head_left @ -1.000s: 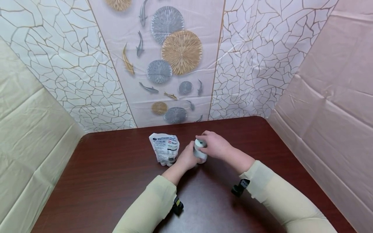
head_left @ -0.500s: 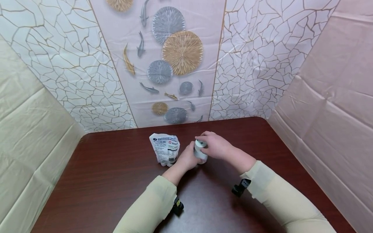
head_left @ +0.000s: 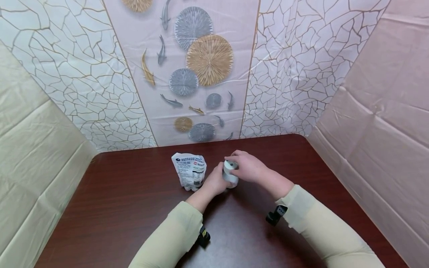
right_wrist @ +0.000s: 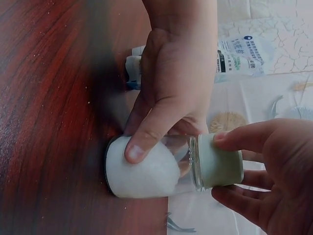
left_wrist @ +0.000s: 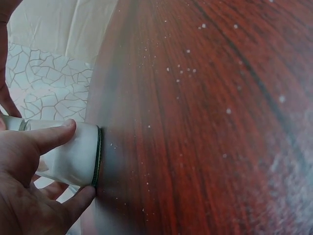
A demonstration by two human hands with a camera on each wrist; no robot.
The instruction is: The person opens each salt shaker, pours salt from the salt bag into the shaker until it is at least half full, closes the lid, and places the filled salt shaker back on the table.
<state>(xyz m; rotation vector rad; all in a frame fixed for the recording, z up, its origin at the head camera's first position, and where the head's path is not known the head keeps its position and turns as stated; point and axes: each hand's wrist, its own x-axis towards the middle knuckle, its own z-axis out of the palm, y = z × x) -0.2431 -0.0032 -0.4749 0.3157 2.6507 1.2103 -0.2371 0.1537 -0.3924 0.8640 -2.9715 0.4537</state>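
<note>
A clear glass shaker jar (right_wrist: 146, 171), part filled with white granules like salt, stands upright on the table. My left hand (head_left: 215, 181) grips its lower body, with the thumb lying across the glass in the right wrist view. At the top, my right hand (head_left: 249, 167) holds the pale green cap (right_wrist: 220, 161) between thumb and fingers. The cap sits on the jar's neck; whether it is screwed tight cannot be told. Left of the left hand, a white printed pouch (head_left: 191, 169) stands on the table, its lower right part close behind that hand.
The dark red-brown wooden table (head_left: 134, 208) carries scattered white grains (left_wrist: 188, 51), seen in the left wrist view. A patterned backdrop (head_left: 285, 74) rises behind its far edge. Pale cloth walls (head_left: 378, 111) flank both sides.
</note>
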